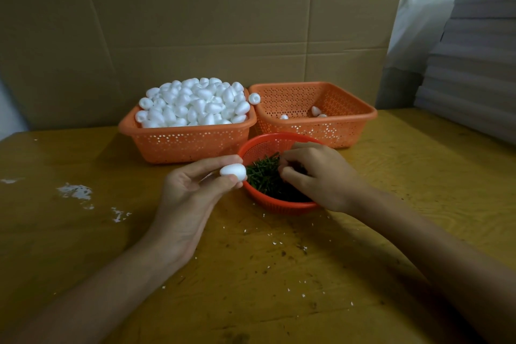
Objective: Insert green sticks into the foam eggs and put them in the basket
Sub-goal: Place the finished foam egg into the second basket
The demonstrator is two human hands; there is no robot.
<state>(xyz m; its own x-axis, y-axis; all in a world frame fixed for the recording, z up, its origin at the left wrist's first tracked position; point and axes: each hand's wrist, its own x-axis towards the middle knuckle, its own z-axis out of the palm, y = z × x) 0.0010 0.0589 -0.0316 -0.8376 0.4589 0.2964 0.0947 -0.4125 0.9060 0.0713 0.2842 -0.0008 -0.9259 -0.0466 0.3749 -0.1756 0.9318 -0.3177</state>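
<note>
Left hand raised just off the surface, palm turned inward, thumb and fingertips pinching one white foam egg lying sideways, right at the near-left rim of a round red basket. That basket holds a loose heap of green sticks. Right hand is over the basket, knuckles up, fingers curled down among the sticks; cannot tell whether a stick is pinched. Behind, two square orange baskets stand side by side, touching. The left orange basket is heaped above its rim with a pile of foam eggs. A stray egg perches where the two rims meet. The right orange basket has only a few eggs on its floor. White foam crumbs are scattered on the yellow-brown surface to the left and in front. Cardboard sheets form the backdrop; a grey stack stands at far right.
</note>
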